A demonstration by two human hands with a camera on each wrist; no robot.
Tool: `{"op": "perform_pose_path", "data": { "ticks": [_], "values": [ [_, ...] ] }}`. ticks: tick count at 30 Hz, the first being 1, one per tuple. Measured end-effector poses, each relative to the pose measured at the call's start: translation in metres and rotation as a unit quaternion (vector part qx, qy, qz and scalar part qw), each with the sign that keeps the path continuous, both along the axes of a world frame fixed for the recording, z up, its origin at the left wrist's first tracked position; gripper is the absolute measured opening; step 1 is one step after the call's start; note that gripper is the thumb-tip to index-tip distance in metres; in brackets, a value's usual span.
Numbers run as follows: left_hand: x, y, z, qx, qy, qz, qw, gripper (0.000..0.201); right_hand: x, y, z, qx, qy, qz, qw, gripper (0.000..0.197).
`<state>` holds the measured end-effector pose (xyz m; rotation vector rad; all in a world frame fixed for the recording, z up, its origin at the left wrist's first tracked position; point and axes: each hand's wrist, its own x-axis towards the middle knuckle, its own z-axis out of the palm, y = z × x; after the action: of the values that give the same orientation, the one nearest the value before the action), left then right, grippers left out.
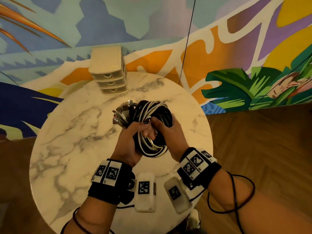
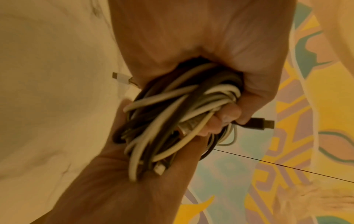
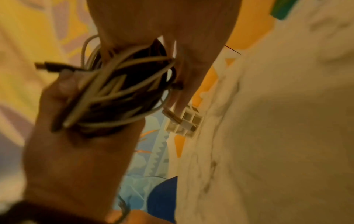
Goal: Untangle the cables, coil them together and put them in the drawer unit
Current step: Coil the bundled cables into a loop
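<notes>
Both hands hold one coil of black and white cables above the round marble tabletop. The left hand is clamped round the coil's left side, fingers curled through the loops; the right hand grips the right side, its thumb pressed onto the strands. In the left-wrist view the coil fills the palm and a dark USB plug sticks out past the fingertips. A fan of loose plug ends splays from the coil's far-left edge.

Beyond the coil, at the far rim of the tabletop, stands the beige drawer unit; its three drawers all appear closed.

The step in hand is judged to be the tightening of the finished coil before stowing. To do it well, keep one hand clamped across all strands so that no loop springs free, and tuck the splayed plug ends inward with the other. The bundle looks bulky against the drawers, so flatten it first. A drawer must be opened with one hand; the coil should then rest wholly in the other.
</notes>
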<state>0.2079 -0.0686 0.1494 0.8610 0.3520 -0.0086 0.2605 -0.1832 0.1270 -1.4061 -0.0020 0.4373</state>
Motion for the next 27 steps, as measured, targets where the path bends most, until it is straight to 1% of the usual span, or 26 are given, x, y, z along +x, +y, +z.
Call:
{"op": "perform_pose_path", "data": {
  "ticks": [1, 2, 4, 6, 8, 9, 10, 12, 15, 16, 19, 21, 24, 27],
  "values": [
    [0.001, 0.003, 0.000, 0.002, 0.002, -0.002, 1.000, 0.024, 0.000, 0.003, 0.003, 0.004, 0.021, 0.012, 1.000, 0.023],
    [0.002, 0.006, -0.001, 0.003, 0.006, -0.004, 1.000, 0.023, 0.000, 0.005, 0.004, -0.007, 0.024, 0.015, 1.000, 0.016],
    [0.001, 0.012, -0.001, 0.018, 0.015, -0.004, 1.000, 0.020, 0.000, 0.010, 0.004, -0.018, 0.006, 0.007, 1.000, 0.013],
    [0.000, 0.012, -0.001, 0.054, 0.015, 0.006, 0.998, 0.019, 0.000, 0.014, 0.003, -0.030, -0.030, -0.017, 0.999, 0.009],
    [0.000, 0.012, -0.002, 0.080, 0.014, 0.025, 0.996, 0.010, 0.001, 0.018, 0.001, -0.059, -0.073, -0.036, 0.995, 0.013],
    [-0.001, 0.012, -0.003, 0.082, 0.014, 0.036, 0.996, 0.014, 0.002, 0.020, 0.000, -0.069, -0.088, -0.041, 0.993, 0.016],
    [0.000, 0.012, -0.005, 0.082, 0.017, 0.045, 0.995, 0.022, 0.003, 0.020, -0.001, -0.077, -0.096, -0.044, 0.991, 0.020],
    [0.002, 0.010, -0.007, 0.088, 0.031, 0.063, 0.994, 0.032, 0.008, 0.021, -0.005, -0.095, -0.099, -0.047, 0.989, 0.028],
    [0.007, 0.008, -0.009, 0.102, 0.059, 0.073, 0.990, 0.036, 0.016, 0.020, -0.008, -0.105, -0.099, -0.040, 0.989, 0.035],
    [0.009, 0.008, -0.008, 0.108, 0.065, 0.070, 0.990, 0.036, 0.018, 0.020, -0.008, -0.108, -0.099, -0.037, 0.988, 0.033],
    [0.016, 0.007, -0.009, 0.113, 0.081, 0.059, 0.988, 0.032, 0.032, 0.018, -0.010, -0.129, -0.115, -0.021, 0.985, 0.020],
    [0.020, 0.007, -0.008, 0.116, 0.090, 0.070, 0.987, 0.029, 0.041, 0.020, -0.010, -0.134, -0.123, -0.010, 0.983, 0.022],
    [0.035, 0.007, -0.010, 0.127, 0.103, 0.108, 0.981, 0.033, 0.057, 0.025, -0.013, -0.133, -0.127, 0.006, 0.983, 0.025],
    [0.047, 0.011, -0.012, 0.139, 0.103, 0.127, 0.977, 0.034, 0.071, 0.032, -0.018, -0.134, -0.128, 0.019, 0.983, 0.028]
  ]
}}
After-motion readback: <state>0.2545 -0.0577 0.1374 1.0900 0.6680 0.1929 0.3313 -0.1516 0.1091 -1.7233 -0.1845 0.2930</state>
